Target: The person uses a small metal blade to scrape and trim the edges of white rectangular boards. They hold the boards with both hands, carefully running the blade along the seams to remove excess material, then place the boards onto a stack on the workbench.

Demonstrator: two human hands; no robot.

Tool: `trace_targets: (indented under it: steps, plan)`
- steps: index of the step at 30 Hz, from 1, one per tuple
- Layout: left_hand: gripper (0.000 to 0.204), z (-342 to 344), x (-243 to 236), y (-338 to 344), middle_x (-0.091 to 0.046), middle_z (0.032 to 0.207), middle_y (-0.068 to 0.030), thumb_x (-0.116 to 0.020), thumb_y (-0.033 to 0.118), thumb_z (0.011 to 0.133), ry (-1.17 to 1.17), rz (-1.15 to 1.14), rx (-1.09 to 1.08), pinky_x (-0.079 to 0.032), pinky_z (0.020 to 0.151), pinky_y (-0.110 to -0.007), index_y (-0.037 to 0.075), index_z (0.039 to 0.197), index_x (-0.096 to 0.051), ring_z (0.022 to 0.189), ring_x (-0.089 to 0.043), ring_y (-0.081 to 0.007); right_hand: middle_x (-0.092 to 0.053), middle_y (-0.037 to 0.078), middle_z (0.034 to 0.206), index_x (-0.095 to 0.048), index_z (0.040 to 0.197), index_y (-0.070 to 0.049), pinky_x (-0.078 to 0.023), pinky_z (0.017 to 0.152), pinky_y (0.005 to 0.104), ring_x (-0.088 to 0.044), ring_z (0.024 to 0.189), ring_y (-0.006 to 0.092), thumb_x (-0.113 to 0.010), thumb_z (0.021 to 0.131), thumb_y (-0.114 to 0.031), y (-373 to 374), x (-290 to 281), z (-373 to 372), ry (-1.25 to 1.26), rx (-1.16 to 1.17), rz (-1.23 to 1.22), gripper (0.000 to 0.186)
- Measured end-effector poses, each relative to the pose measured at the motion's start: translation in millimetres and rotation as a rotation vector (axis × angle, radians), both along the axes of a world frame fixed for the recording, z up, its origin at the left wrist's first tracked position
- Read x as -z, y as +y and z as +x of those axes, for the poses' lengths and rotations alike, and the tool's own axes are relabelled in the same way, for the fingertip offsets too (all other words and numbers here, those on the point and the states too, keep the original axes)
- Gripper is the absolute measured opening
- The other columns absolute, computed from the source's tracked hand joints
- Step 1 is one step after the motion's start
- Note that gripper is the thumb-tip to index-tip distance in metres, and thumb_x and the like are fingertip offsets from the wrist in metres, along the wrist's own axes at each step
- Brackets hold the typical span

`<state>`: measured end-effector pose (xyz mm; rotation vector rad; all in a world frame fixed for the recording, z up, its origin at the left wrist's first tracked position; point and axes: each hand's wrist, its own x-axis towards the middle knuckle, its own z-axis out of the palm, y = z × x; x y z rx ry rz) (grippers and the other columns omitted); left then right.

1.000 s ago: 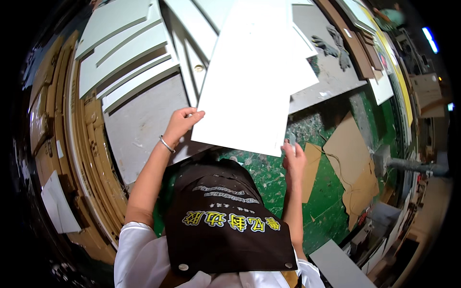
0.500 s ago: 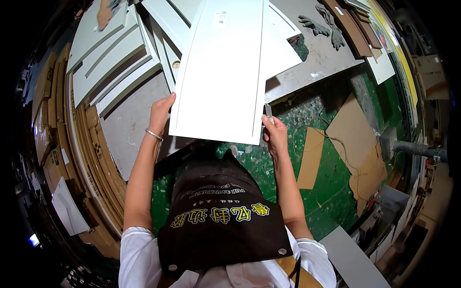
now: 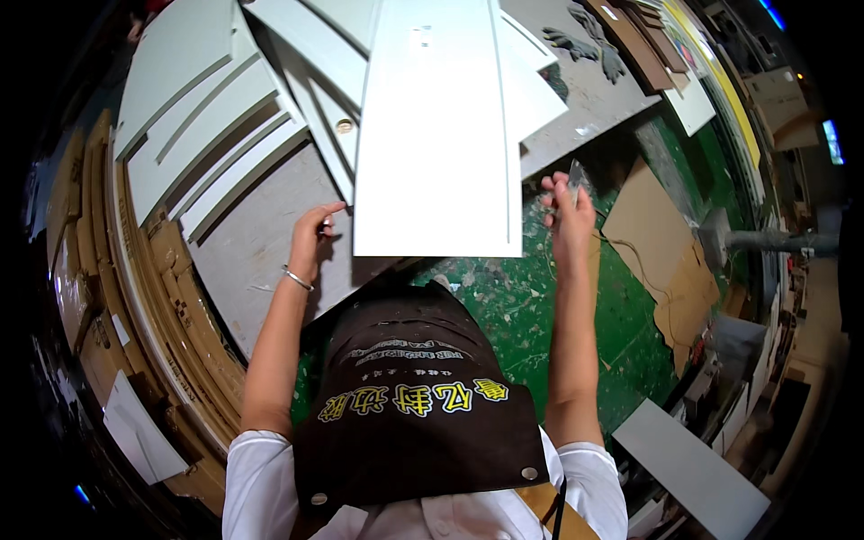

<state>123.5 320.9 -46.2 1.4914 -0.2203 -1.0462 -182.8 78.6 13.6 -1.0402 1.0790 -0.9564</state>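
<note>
A long white panel lies in front of me, its near end jutting past the table edge. A thin groove runs along its right side and a small label sits toward its far end. My left hand is just off the panel's left edge, index finger stretched toward it and the other fingers loosely bent, with nothing visible in it. To the right of the panel and apart from it, my right hand is closed on a small flat metal blade, which points up and away.
White panels are stacked on the grey table at left. Grey gloves and brown boards lie at far right. Cardboard packs stand along the left. Cardboard pieces lie on the green floor.
Both hands have let go of the panel; the right has moved away rightward with the blade. In the picture the panel appears slightly farther right. A hand at the far left is gone from view.
</note>
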Motion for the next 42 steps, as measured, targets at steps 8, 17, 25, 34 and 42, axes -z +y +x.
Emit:
trace_targets:
  steps: [8, 17, 25, 34, 42]
  plan:
    - [0.033, -13.2, -2.1, 43.7, -0.058, 0.083, -0.001, -0.055, 0.021, 0.094, 0.068, -0.079, 0.032, -0.044, 0.068, -0.019, -0.002, 0.119, -0.057, 0.071, -0.053, -0.0081, -0.063, 0.005, 0.105, -0.058, 0.111, -0.004, -0.055, 0.073, 0.0278, -0.06, 0.096, 0.0134, -0.054, 0.095, -0.021, -26.6, -5.7, 48.0, -0.088, -0.216, 0.178, 0.023]
    - [0.027, -32.2, -0.6, 86.5, -0.062, 0.082, -0.0042, -0.053, 0.022, 0.096, 0.267, -0.384, 0.037, -0.048, 0.073, -0.021, -0.001, 0.11, -0.058, 0.073, -0.058, -0.0103, -0.054, -0.002, 0.073, -0.051, 0.124, -0.003, -0.038, 0.048, 0.0186, -0.048, 0.059, 0.0045, -0.054, 0.095, -0.023, 125.7, -50.7, 42.0, 0.204, -0.504, 0.084, 0.036]
    - [0.02, -63.2, -68.3, 76.6, -0.064, 0.095, -0.0102, -0.061, 0.007, 0.089, 0.443, -0.413, 0.046, -0.049, 0.082, -0.027, -0.002, 0.107, -0.059, 0.086, -0.06, -0.0149, -0.057, 0.007, 0.091, -0.055, 0.122, -0.002, -0.047, 0.071, 0.0253, -0.058, 0.079, 0.0152, -0.054, 0.088, 0.002, 185.8, -57.7, 54.4, 0.234, -0.754, -0.377, 0.034]
    - [0.015, -71.7, -86.8, 81.5, -0.062, 0.096, -0.0064, -0.058, 0.001, 0.089, 0.359, -0.562, 0.11, -0.047, 0.082, -0.025, -0.003, 0.103, -0.06, 0.086, -0.058, -0.0127, -0.054, 0.008, 0.084, -0.063, 0.118, -0.008, -0.045, 0.058, 0.0282, -0.054, 0.068, 0.0185, -0.068, 0.075, 0.004, 194.2, -98.3, 70.2, 0.337, -0.757, -0.732, 0.045]
    - [0.014, -72.2, -98.1, 83.1, -0.062, 0.095, -0.0043, -0.057, 0.003, 0.09, 0.332, -0.509, 0.142, -0.047, 0.081, -0.024, -0.002, 0.103, -0.059, 0.085, -0.057, -0.0106, -0.055, 0.007, 0.083, -0.065, 0.116, -0.012, -0.043, 0.05, 0.0294, -0.055, 0.061, 0.0178, -0.067, 0.074, 0.003, 196.4, -99.9, 76.4, 0.387, -0.738, -0.861, 0.045]
